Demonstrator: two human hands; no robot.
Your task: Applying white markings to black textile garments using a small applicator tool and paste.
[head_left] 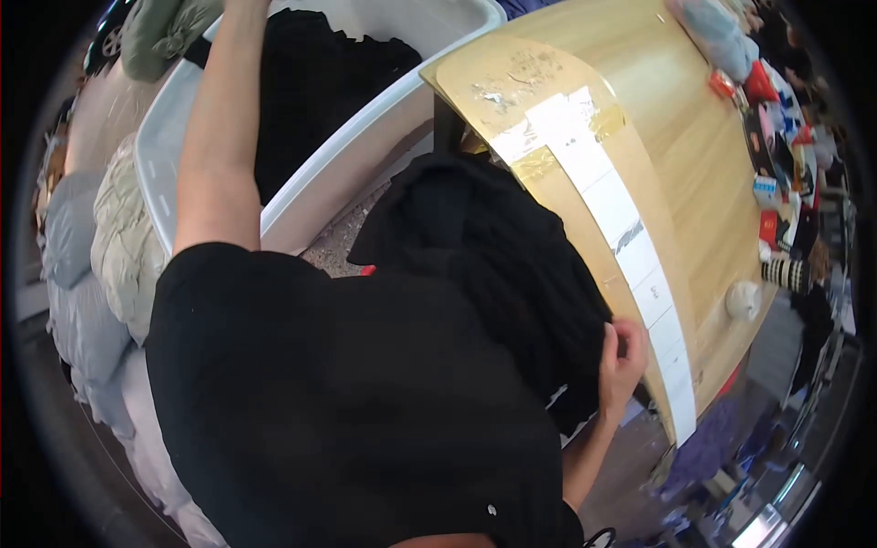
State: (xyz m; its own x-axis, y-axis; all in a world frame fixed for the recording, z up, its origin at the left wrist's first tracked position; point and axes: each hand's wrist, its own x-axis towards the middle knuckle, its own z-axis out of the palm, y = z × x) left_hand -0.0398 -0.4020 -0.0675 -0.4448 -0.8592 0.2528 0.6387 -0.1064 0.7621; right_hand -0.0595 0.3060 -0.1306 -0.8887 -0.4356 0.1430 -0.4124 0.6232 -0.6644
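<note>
A black garment [512, 247] hangs in folds along the table's near edge, in front of my body. At its right side, beside the table edge, my right hand [623, 358] has its fingers curled together and pinches the garment's edge. My left arm stretches forward over a large white plastic tub [343, 137]; its hand lies beyond the top of the picture. Inside the tub is a heap of black cloth [315, 82], partly covered by my forearm.
The light wooden table [694, 137] carries a taped white paper strip [630, 237] along its near edge. Small packages and a white roundish object [744, 300] sit toward its far right. Full bags [132, 228] crowd the left side.
</note>
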